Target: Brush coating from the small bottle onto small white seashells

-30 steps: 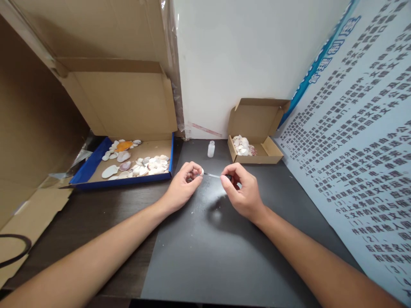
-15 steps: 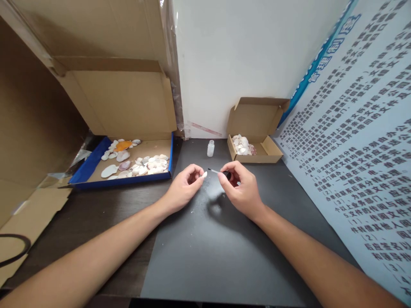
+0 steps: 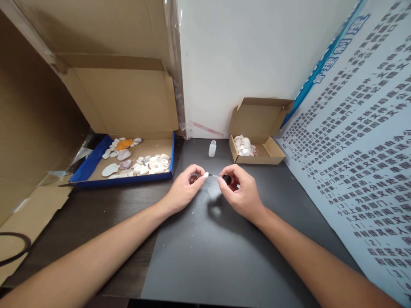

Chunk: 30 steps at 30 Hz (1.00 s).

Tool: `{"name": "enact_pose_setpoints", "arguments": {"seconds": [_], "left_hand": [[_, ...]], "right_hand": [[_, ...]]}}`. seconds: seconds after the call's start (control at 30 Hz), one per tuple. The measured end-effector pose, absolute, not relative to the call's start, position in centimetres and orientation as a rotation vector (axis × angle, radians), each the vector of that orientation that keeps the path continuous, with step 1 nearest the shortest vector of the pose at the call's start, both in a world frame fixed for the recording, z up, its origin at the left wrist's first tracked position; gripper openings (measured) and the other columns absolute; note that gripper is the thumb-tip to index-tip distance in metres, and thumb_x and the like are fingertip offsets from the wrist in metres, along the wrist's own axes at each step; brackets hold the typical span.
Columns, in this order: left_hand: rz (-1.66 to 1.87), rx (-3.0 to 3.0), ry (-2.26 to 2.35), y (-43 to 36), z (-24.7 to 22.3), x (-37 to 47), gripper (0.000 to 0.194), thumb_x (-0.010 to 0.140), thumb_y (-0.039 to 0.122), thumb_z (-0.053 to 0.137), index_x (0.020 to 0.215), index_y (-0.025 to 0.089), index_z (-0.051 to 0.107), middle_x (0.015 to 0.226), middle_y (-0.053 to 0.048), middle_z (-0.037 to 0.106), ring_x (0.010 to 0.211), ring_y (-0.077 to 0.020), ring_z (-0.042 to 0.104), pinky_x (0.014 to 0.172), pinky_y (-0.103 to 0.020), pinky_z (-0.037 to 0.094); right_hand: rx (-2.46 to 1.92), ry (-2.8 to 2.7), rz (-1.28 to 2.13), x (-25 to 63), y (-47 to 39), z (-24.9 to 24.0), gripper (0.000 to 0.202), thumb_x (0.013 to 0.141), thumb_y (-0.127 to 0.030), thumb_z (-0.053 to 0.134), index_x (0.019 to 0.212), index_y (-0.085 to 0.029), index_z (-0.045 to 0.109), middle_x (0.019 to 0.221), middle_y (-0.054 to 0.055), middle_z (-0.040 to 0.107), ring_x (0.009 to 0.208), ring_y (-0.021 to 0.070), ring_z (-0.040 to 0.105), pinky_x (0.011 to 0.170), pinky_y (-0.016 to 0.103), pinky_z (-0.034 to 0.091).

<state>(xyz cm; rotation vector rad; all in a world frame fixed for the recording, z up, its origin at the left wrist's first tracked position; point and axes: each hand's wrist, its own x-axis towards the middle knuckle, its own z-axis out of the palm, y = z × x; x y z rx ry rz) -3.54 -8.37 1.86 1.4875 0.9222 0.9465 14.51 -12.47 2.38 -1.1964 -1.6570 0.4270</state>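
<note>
Between thumb and fingertips, my left hand (image 3: 186, 188) pinches a small white seashell (image 3: 206, 175). My right hand (image 3: 240, 188) is closed on the black cap of an applicator brush (image 3: 226, 179). The brush's thin stem points left, and its dark tip is at the shell, seeming to touch it. Just beyond both hands, a small whitish bottle (image 3: 212, 149) stands upright with no cap on it.
At the left lies a blue-edged cardboard box (image 3: 120, 183) with its lid up, holding seashells (image 3: 150, 165). A smaller open cardboard box (image 3: 257, 160) with shells (image 3: 244, 146) stands back right. A grey mat (image 3: 205, 256) covers the tabletop under my hands. A printed board leans at right.
The brush tip has come left, from a small gap to the shell in my left hand. The whole view has shifted slightly; boxes and bottle keep their places.
</note>
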Motion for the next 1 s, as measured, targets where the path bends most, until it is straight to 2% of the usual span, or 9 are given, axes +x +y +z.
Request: {"name": "enact_pose_setpoints", "arguments": {"seconds": [0.13, 0.23, 0.6, 0.73, 0.9, 1.0], "left_hand": [[0.879, 1.397, 0.919, -8.33, 1.57, -3.60, 0.026, 0.083, 0.043, 0.066, 0.085, 0.021, 0.052, 0.050, 0.009, 0.042, 0.043, -0.0075, 0.037, 0.043, -0.019, 0.028], [0.859, 1.358, 0.906, -8.26, 1.45, -3.65, 0.029, 0.081, 0.044, 0.067, 0.085, 0.021, 0.050, 0.044, 0.010, 0.042, 0.038, -0.0074, 0.038, 0.041, -0.018, 0.029], [0.842, 1.219, 0.860, -8.05, 1.66, -3.67, 0.020, 0.079, 0.031, 0.065, 0.083, 0.020, 0.050, 0.052, 0.010, 0.044, 0.035, -0.0045, 0.040, 0.036, -0.017, 0.026], [0.860, 1.170, 0.846, -7.98, 1.64, -3.69, 0.019, 0.079, 0.030, 0.065, 0.083, 0.019, 0.050, 0.064, 0.006, 0.053, 0.036, -0.0032, 0.040, 0.036, -0.017, 0.027], [0.858, 1.157, 0.836, -7.94, 1.59, -3.67, 0.017, 0.079, 0.029, 0.064, 0.082, 0.019, 0.050, 0.058, 0.008, 0.046, 0.036, -0.0034, 0.039, 0.035, -0.016, 0.026], [0.858, 1.145, 0.838, -7.92, 1.59, -3.69, 0.017, 0.079, 0.028, 0.064, 0.082, 0.020, 0.050, 0.055, 0.009, 0.044, 0.035, -0.0036, 0.038, 0.035, -0.016, 0.027]], "right_hand": [[-1.200, -1.603, 0.470, 14.58, -12.31, 2.21, 0.008, 0.083, -0.023, 0.059, 0.088, -0.022, 0.053, 0.061, -0.007, 0.043, 0.050, 0.0096, 0.039, 0.047, 0.023, 0.035], [-1.188, -1.631, 0.528, 14.51, -12.26, 2.07, 0.011, 0.083, -0.024, 0.060, 0.091, -0.023, 0.052, 0.060, -0.008, 0.043, 0.047, 0.0092, 0.039, 0.046, 0.023, 0.034], [-1.162, -1.689, 0.565, 14.27, -12.65, 2.52, 0.013, 0.082, -0.024, 0.061, 0.085, -0.023, 0.048, 0.061, -0.007, 0.047, 0.047, 0.0089, 0.043, 0.046, 0.023, 0.038], [-1.160, -1.695, 0.549, 14.29, -12.83, 2.63, 0.014, 0.081, -0.023, 0.060, 0.080, -0.023, 0.046, 0.058, -0.008, 0.046, 0.046, 0.0090, 0.043, 0.046, 0.023, 0.037], [-1.131, -1.639, 0.496, 14.23, -12.90, 2.54, 0.014, 0.083, -0.025, 0.061, 0.086, -0.023, 0.048, 0.058, -0.008, 0.047, 0.045, 0.0092, 0.044, 0.045, 0.023, 0.038], [-1.162, -1.697, 0.472, 14.23, -12.82, 2.44, 0.014, 0.082, -0.024, 0.062, 0.082, -0.022, 0.048, 0.058, -0.008, 0.047, 0.046, 0.0088, 0.045, 0.046, 0.022, 0.038]]}}
